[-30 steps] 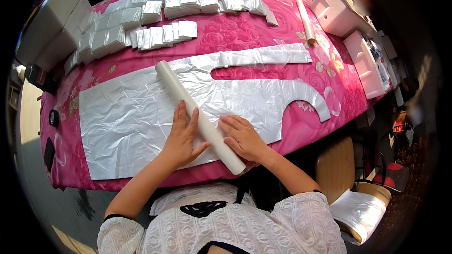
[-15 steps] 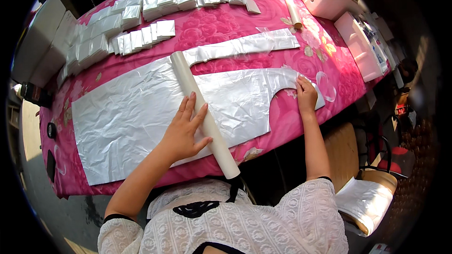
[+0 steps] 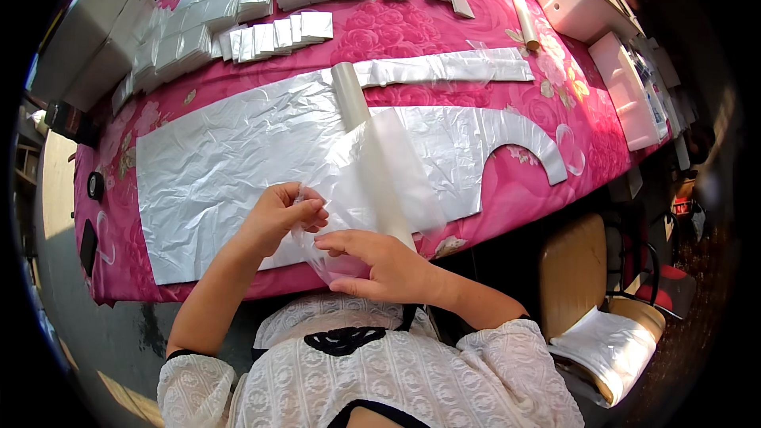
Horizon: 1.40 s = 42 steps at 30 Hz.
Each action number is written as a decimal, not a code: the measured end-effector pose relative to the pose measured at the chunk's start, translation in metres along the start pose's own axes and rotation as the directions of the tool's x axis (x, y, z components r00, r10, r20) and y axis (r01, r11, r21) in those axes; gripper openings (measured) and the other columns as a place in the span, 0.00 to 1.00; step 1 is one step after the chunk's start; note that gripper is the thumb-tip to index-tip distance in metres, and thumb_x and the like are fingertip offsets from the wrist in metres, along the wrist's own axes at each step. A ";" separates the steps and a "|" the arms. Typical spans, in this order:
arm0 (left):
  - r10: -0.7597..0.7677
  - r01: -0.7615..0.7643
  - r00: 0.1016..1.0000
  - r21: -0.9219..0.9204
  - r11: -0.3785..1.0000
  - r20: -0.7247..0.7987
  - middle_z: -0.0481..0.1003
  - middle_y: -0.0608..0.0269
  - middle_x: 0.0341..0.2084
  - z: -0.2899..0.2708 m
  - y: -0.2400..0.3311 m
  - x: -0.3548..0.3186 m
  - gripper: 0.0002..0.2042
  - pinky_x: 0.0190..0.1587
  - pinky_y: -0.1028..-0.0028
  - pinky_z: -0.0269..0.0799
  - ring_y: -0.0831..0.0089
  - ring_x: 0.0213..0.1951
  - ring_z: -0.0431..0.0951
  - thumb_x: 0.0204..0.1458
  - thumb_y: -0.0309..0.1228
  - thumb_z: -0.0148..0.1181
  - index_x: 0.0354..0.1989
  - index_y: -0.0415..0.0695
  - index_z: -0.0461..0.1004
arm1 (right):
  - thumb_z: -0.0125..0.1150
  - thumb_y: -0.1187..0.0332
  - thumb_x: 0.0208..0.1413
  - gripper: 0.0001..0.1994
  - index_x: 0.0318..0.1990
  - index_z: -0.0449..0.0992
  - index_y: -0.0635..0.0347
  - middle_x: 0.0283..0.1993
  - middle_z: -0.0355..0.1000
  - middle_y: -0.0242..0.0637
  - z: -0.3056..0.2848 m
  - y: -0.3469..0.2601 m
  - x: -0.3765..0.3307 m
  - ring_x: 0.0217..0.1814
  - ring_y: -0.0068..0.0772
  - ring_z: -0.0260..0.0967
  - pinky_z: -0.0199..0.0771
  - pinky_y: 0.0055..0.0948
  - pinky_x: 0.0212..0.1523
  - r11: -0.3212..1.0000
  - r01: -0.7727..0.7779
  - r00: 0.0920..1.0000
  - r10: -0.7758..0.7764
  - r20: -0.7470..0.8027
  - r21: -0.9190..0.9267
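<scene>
A white plastic sheet [image 3: 230, 158], crinkled and shaped like an apron or large vest bag with two long straps, lies flat on the table. Across it rests a pale roller tube [image 3: 349, 99], its near end toward my body. Above the sheet and tube, a clear plastic bag [image 3: 396, 166] hangs in the air, blurred by motion. My left hand [image 3: 281, 218] has its fingers curled and pinched on the bag's near edge. Close by on the right, my right hand [image 3: 380, 265] has thumb and fingers apart beside the loose film; whether it touches the film is hard to see.
Folded white packets [image 3: 254, 0] stand in rows at the back left, near white boxes [image 3: 87, 32]. A second tube [image 3: 523, 12] and a foam box [image 3: 630, 91] are at the right. A tape roll [image 3: 96, 185] lies left; a wooden chair [image 3: 575, 269] stands right.
My left hand has left the tube and now pinches a clear bag. My right hand has let go of the sheet's strap and come in beside it. The view has shifted slightly.
</scene>
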<state>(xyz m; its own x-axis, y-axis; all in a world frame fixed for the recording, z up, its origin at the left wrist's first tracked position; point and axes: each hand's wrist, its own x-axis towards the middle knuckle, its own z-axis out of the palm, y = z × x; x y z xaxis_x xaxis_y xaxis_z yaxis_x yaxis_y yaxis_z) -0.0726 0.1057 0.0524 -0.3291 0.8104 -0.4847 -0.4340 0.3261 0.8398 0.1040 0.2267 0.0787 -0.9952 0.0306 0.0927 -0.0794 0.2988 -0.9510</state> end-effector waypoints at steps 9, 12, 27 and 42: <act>-0.032 0.176 0.947 0.432 0.884 -0.320 0.74 0.62 0.24 -0.140 0.012 -0.063 0.04 0.32 0.79 0.70 0.79 0.27 0.74 0.44 0.22 0.53 0.29 0.36 0.72 | 0.62 0.51 0.44 0.23 0.37 0.69 0.65 0.32 0.71 0.46 -0.008 -0.002 -0.047 0.35 0.43 0.70 0.69 0.37 0.34 0.599 -0.635 0.770 0.442 -0.460 -0.487; 0.009 0.189 0.936 0.522 0.832 -0.353 0.74 0.63 0.22 -0.150 0.014 -0.064 0.05 0.31 0.79 0.69 0.78 0.27 0.74 0.44 0.22 0.53 0.30 0.35 0.71 | 0.59 0.48 0.46 0.23 0.31 0.69 0.64 0.23 0.70 0.45 0.007 0.014 -0.063 0.26 0.46 0.70 0.69 0.39 0.29 0.577 -0.683 0.729 0.575 -0.372 -0.447; 0.668 -0.428 0.714 0.887 0.176 0.212 0.54 0.43 0.59 0.041 -0.037 0.033 0.26 0.62 0.62 0.50 0.50 0.61 0.54 0.46 0.23 0.49 0.57 0.31 0.55 | 0.57 0.48 0.46 0.24 0.25 0.71 0.65 0.23 0.70 0.49 0.003 0.016 -0.065 0.26 0.51 0.70 0.69 0.41 0.29 0.644 -0.653 0.755 0.598 -0.269 -0.400; 0.512 -0.186 0.840 0.982 -0.037 0.179 0.43 0.34 0.62 0.051 -0.051 0.041 0.31 0.65 0.56 0.35 0.45 0.65 0.40 0.50 0.33 0.40 0.60 0.24 0.44 | 0.49 0.39 0.50 0.35 0.20 0.75 0.71 0.17 0.70 0.47 -0.089 0.068 0.078 0.20 0.40 0.70 0.70 0.33 0.29 0.803 -0.546 0.826 0.563 0.006 -0.239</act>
<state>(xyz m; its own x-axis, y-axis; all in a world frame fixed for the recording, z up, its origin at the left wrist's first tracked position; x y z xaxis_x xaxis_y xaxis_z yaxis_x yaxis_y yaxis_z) -0.0217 0.1472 0.0021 -0.3487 0.9349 0.0659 0.9009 0.3150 0.2987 0.0265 0.3339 0.0475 -0.8672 0.1883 -0.4609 0.4932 0.4516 -0.7435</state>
